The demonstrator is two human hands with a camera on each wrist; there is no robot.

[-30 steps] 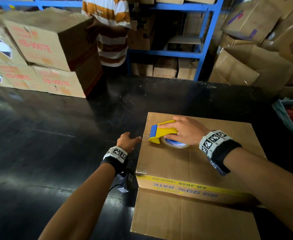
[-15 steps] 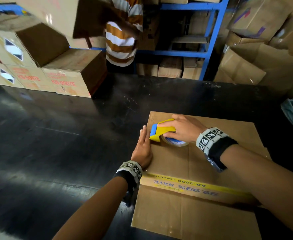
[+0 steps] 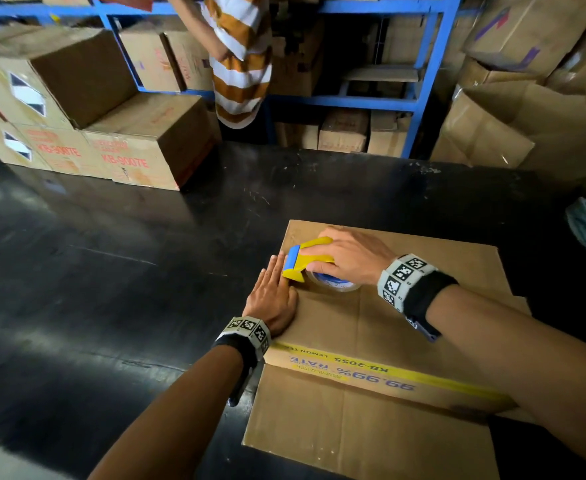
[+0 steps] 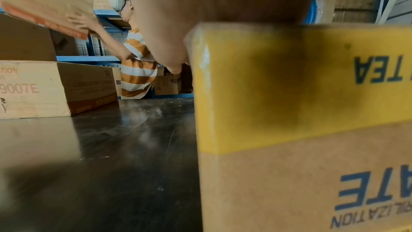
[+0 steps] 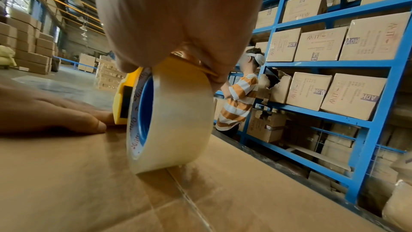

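- Head view: my right hand is curled round the tape dispenser, which sits at the left edge of the carton, near right on the tabletop.
- My left hand lies flat, fingers straight, touching the dispenser's nose.
- The seam runs rightward from the roll toward my right wrist, so I judge the pull goes right.

Left grip moved from beside carton onto its top, flat, touching tape dispenser.
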